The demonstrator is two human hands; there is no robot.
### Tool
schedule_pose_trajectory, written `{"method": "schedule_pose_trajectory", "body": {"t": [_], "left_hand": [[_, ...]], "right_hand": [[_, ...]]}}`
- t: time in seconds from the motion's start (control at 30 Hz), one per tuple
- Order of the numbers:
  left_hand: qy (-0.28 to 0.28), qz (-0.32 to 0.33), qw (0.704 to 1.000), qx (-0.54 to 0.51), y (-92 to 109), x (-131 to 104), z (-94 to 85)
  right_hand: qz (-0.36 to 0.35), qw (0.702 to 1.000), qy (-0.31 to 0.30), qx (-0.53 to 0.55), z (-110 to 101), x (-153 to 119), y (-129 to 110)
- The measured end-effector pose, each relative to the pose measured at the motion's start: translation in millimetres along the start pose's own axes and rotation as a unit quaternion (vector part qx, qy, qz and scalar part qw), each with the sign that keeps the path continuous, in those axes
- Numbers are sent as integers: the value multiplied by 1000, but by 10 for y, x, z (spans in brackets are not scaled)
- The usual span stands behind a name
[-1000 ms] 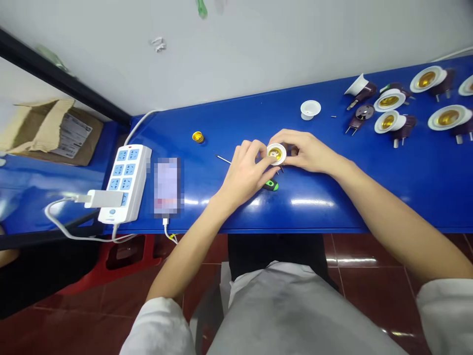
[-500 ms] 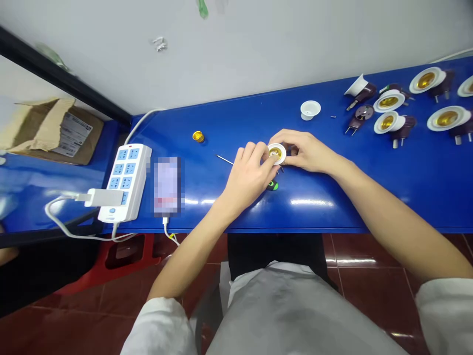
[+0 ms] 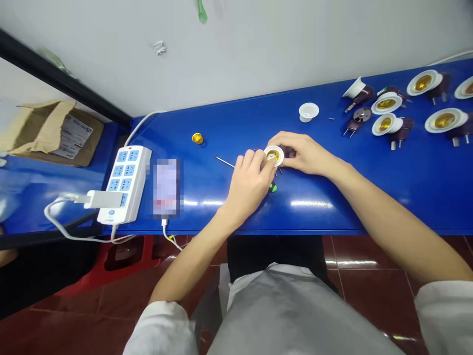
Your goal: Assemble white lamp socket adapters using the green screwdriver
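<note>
Over the middle of the blue table, both hands are at a lamp socket [image 3: 276,149] with a white flared rim and a gold threaded inside facing up. My right hand [image 3: 305,153] grips its body from the right, its fingers curled round the back. From the left, my left hand [image 3: 248,183] is closed at the rim, with the thumb and fingertips at the opening. Beneath my left hand lies a screwdriver [image 3: 224,161]; its shaft sticks out to the left and part of a black and green handle shows on the right. Thin prongs show under the socket.
A gold threaded shell [image 3: 197,138] stands left of the hands, a white socket cup [image 3: 308,111] behind them. Several plug-in lamp sockets [image 3: 386,123] lie at the right. On the left are a power strip [image 3: 123,182], a phone [image 3: 166,187] on a cable and a cardboard box [image 3: 74,135].
The socket has shifted slightly left in the hands. My left fingers have drawn back a little from its opening, and more of the gold inside shows.
</note>
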State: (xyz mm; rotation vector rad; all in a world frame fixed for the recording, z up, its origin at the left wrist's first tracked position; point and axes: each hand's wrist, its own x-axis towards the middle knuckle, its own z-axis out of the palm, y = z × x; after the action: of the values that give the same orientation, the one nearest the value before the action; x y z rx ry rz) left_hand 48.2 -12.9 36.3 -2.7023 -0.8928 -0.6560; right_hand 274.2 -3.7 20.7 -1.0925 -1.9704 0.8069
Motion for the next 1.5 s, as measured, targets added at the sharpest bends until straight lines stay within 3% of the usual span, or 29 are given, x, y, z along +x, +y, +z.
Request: {"method": "schedule_pose_trajectory", "body": {"t": [0.13, 0.33, 0.57, 1.03, 1.3, 1.5], "left_hand": [[0, -62, 997, -52, 90, 3, 71], [41, -130, 989, -62, 235, 1, 172], [57, -113, 989, -70, 209, -49, 147], [11, -104, 992, -73, 139, -45, 128], [67, -87, 992, -56, 128, -76, 117], [21, -97, 992, -77, 125, -70, 107]], "right_hand": [[-5, 1000, -2, -5, 2, -3, 2], [-11, 1000, 2, -16, 6, -7, 19], [-4, 1000, -2, -11, 11, -1, 17], [4, 1000, -2, -13, 10, 2, -18], [-1, 1000, -4, -13, 8, 1, -12], [-6, 1000, -1, -17, 8, -1, -9]]}}
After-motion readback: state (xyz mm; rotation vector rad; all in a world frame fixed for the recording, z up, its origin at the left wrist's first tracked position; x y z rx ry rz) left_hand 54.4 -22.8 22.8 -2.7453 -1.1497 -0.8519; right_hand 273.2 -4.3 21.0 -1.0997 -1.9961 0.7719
